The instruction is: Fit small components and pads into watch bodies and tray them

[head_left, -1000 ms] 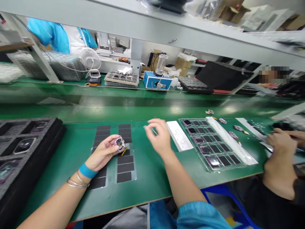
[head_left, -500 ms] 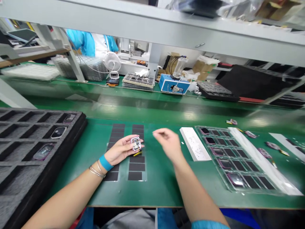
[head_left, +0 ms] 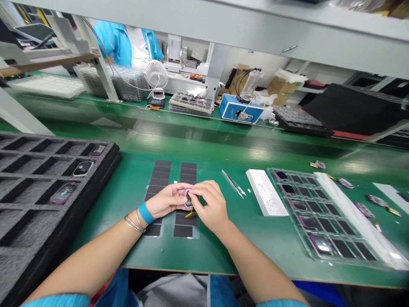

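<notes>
My left hand (head_left: 166, 201) holds a small smartwatch case (head_left: 188, 200) with a purple rim, tilted on edge between thumb and fingers. From its lower side hangs a yellow flex cable (head_left: 191, 213). My right hand (head_left: 211, 205) is closed at the case's right edge, thumb and fingertips pinched against it. Those fingers cover part of the case, and I cannot tell if they also hold something small. Beneath both hands lie strips of black adhesive pads (head_left: 183, 230) on clear film. A pair of tweezers (head_left: 234, 184) lies to the right of my hands.
On the left stands a black foam tray (head_left: 105, 168) holding several watch cases. To the right are a white foam block (head_left: 271, 204), a clear plastic tray (head_left: 297, 226) with cases and black pads, and loose watch parts (head_left: 364, 209). A shelf beam (head_left: 191, 25) crosses above; behind, a person (head_left: 137, 47) stands.
My right hand has moved left and down from beside the white block onto the watch case, uncovering the tweezers. The case has been turned on edge in my left hand. The view has shifted slightly.
</notes>
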The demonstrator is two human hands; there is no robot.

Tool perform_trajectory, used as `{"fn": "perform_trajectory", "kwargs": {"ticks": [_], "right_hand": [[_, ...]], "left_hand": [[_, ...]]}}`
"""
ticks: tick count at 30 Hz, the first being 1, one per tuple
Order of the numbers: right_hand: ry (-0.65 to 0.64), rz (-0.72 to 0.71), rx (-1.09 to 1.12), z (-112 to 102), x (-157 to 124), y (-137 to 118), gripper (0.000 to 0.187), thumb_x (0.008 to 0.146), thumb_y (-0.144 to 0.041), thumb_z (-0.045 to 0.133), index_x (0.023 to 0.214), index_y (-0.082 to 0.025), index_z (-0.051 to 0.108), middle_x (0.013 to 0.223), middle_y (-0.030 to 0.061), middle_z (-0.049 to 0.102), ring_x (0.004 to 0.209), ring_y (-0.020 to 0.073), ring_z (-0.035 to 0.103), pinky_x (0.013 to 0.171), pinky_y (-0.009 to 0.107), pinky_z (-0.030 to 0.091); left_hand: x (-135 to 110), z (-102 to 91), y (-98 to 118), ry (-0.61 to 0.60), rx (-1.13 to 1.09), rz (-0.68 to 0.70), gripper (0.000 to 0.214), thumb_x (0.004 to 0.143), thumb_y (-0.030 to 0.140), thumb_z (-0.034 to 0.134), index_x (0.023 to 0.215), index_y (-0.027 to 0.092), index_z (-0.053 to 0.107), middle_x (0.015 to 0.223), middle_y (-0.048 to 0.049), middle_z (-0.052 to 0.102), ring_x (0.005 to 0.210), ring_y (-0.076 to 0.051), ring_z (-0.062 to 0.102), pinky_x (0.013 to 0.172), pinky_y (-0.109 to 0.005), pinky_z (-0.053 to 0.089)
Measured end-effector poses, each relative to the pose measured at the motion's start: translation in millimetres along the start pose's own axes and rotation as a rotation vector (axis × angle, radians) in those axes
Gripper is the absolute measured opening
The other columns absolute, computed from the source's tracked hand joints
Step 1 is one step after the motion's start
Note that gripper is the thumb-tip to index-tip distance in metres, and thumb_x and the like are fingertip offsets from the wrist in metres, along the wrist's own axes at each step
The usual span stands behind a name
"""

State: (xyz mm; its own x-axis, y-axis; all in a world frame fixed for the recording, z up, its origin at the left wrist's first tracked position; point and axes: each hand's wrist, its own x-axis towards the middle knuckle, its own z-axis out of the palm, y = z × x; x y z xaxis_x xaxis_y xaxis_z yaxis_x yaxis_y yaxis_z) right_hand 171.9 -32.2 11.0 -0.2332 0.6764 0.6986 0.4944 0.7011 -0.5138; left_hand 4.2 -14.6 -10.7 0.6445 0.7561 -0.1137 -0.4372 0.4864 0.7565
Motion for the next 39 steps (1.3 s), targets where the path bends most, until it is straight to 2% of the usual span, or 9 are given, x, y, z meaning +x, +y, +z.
{"fn": "perform_trajectory", "kwargs": {"ticks": [5, 11, 18, 24, 31, 33, 35, 37, 39], "right_hand": [[-0.009, -0.044, -0.044, 1.0, 0.8, 0.4, 0.012, 0.082, -0.014, 0.056, 0.079, -0.023, 0.063, 0.083, 0.0031, 0.068, 0.079, 0.0187, 0.058, 0.077, 0.038, 0.044], [0.045, 0.177, 0.155, -6.9, 7.2, 2.5, 0.008, 0.078, -0.014, 0.06, 0.075, -0.021, 0.061, 0.086, 0.0034, 0.066, 0.082, 0.0172, 0.06, 0.077, 0.034, 0.048], [-0.054, 0.269, 0.238, -6.5, 7.8, 4.1, 0.009, 0.072, -0.012, 0.059, 0.067, -0.02, 0.06, 0.082, 0.0035, 0.064, 0.077, 0.0163, 0.061, 0.073, 0.031, 0.048], [-0.071, 0.282, 0.235, -6.5, 7.7, 6.0, 0.009, 0.071, -0.012, 0.059, 0.067, -0.02, 0.059, 0.082, 0.0033, 0.066, 0.077, 0.0167, 0.062, 0.074, 0.031, 0.049], [-0.063, 0.185, 0.112, 2.0, 1.5, 9.6, 0.01, 0.077, -0.013, 0.055, 0.072, -0.021, 0.059, 0.087, 0.0052, 0.064, 0.083, 0.0174, 0.061, 0.078, 0.033, 0.049], [-0.052, 0.296, 0.22, 4.4, 0.8, 11.8, 0.003, 0.078, -0.018, 0.058, 0.08, -0.021, 0.058, 0.093, 0.0062, 0.063, 0.089, 0.018, 0.06, 0.081, 0.034, 0.05], [-0.071, 0.493, 0.477, 6.7, 0.5, 14.2, 0.021, 0.076, -0.025, 0.064, 0.094, -0.022, 0.055, 0.106, 0.0072, 0.06, 0.097, 0.0181, 0.06, 0.083, 0.035, 0.051], [-0.179, 0.685, 0.77, 8.9, 0.2, 16.2, 0.043, 0.07, -0.029, 0.071, 0.107, -0.024, 0.049, 0.114, 0.0077, 0.058, 0.1, 0.0178, 0.06, 0.084, 0.035, 0.051], [-0.349, 0.809, 0.952, 10.7, -0.4, 17.5, 0.053, 0.064, -0.029, 0.076, 0.109, -0.022, 0.049, 0.106, 0.0062, 0.063, 0.094, 0.017, 0.063, 0.087, 0.037, 0.05]], "left_hand": [[1.5, -1.1, -0.4, 0.019, 0.004, 0.001, 0.045, 0.063, 0.019, 0.08, 0.105, 0.016, 0.064, 0.087, -0.0046, 0.065, 0.077, -0.014, 0.064, 0.074, -0.026, 0.053], [1.8, 1.0, 3.6, 0.032, -0.006, 0.098, 0.044, 0.065, 0.013, 0.077, 0.106, 0.017, 0.063, 0.094, -0.0059, 0.066, 0.084, -0.015, 0.064, 0.078, -0.026, 0.052], [2.1, -2.7, 5.3, 0.054, -0.011, 0.126, 0.042, 0.066, 0.008, 0.074, 0.106, 0.017, 0.064, 0.095, -0.0061, 0.067, 0.081, -0.015, 0.065, 0.075, -0.024, 0.053], [2.1, -2.7, 5.4, 0.056, -0.009, 0.146, 0.042, 0.066, 0.007, 0.074, 0.105, 0.016, 0.064, 0.094, -0.0062, 0.068, 0.082, -0.015, 0.065, 0.075, -0.025, 0.053], [3.6, -1.9, 4.7, 0.112, 0.018, 0.148, 0.042, 0.065, 0.008, 0.076, 0.104, 0.016, 0.064, 0.095, -0.0057, 0.067, 0.081, -0.014, 0.064, 0.075, -0.025, 0.053], [2.6, -0.8, 6.8, 0.134, 0.007, 0.148, 0.042, 0.064, 0.011, 0.076, 0.104, 0.017, 0.063, 0.098, -0.0059, 0.066, 0.084, -0.016, 0.064, 0.078, -0.027, 0.053], [0.7, 0.3, 10.0, 0.147, 0.004, 0.175, 0.043, 0.064, 0.013, 0.077, 0.103, 0.018, 0.062, 0.099, -0.0056, 0.065, 0.086, -0.016, 0.064, 0.078, -0.027, 0.052], [-1.3, 0.3, 13.4, 0.159, 0.019, 0.212, 0.042, 0.064, 0.013, 0.078, 0.102, 0.018, 0.061, 0.096, -0.0051, 0.065, 0.085, -0.016, 0.063, 0.076, -0.025, 0.052], [-2.8, -1.0, 16.3, 0.168, 0.031, 0.237, 0.041, 0.064, 0.014, 0.077, 0.101, 0.018, 0.06, 0.096, -0.005, 0.065, 0.086, -0.016, 0.063, 0.075, -0.025, 0.052]]}}
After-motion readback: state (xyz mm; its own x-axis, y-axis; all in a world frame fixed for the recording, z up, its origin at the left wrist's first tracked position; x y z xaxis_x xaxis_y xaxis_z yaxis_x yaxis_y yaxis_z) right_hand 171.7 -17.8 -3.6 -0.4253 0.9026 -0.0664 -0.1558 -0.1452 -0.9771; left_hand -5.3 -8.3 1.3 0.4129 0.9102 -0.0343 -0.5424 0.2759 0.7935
